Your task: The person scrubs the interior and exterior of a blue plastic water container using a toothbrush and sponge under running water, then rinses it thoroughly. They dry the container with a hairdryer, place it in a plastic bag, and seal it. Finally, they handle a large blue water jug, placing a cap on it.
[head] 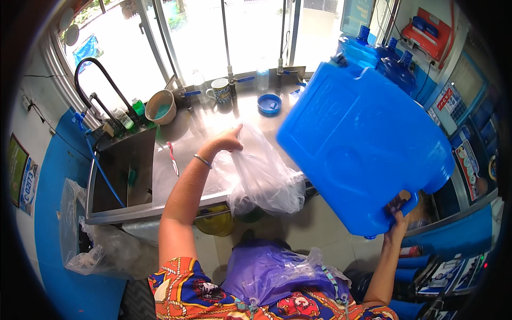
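A crumpled clear plastic bag (268, 180) hangs from my left hand (228, 140), which grips its upper part over the front edge of the steel counter (192, 140). On the right, my right hand (396, 224) holds a large blue plastic water container (360, 140) by its handle. The container is tilted in the air, its lower right end near my hand and its far corner towards the big bottles. A small blue round dish (269, 104) stands on the counter between the bag and the container. A red and white toothbrush (173, 159) lies to the left of my left forearm.
A steel sink (122, 172) with a black faucet (106, 76) is at the left. A bowl (161, 107), a patterned mug (221, 91) and bottles line the counter's back. Several blue water bottles (396, 68) stand at the back right. Plastic bags (120, 248) hang below the sink.
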The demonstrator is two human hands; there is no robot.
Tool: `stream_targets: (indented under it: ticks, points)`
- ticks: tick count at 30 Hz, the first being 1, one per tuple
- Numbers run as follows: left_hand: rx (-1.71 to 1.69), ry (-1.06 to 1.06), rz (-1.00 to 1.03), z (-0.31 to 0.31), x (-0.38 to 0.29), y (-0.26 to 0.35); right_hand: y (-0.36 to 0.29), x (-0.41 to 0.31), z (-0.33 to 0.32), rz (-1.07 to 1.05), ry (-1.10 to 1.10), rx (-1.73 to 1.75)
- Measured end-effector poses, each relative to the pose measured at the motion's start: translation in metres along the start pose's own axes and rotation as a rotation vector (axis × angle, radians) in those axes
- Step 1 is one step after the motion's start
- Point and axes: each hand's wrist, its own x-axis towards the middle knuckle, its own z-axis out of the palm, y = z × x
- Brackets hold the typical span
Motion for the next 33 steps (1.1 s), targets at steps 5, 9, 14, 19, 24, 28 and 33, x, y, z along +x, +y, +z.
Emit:
stream_targets:
  ticks: [5,9,14,19,24,28,33]
  points:
    - [-0.107,-0.155,0.103,-0.002,-0.015,0.012,0.049,-0.026,-0.010,0.434,0.155,0.269]
    - [-0.441,-0.328,0.328,-0.024,-0.043,0.009,0.109,-0.042,-0.007,0.544,0.048,0.313]
    - [-0.745,-0.217,0.214,-0.048,-0.042,0.008,0.127,-0.050,0.018,0.430,-0.118,0.234]
    - [-0.600,-0.001,0.179,-0.106,-0.014,0.042,0.112,-0.044,0.037,0.216,-0.250,-0.040]
    - [-0.123,0.050,0.080,-0.156,-0.026,0.096,0.106,-0.046,0.024,-0.270,-0.307,-0.532]
    - [0.288,-0.048,0.216,-0.127,-0.032,0.161,0.100,-0.044,0.027,-0.452,-0.284,-0.768]
    - [0.727,0.112,0.645,-0.062,-0.076,0.251,0.093,-0.035,0.064,-0.059,-0.239,-0.654]
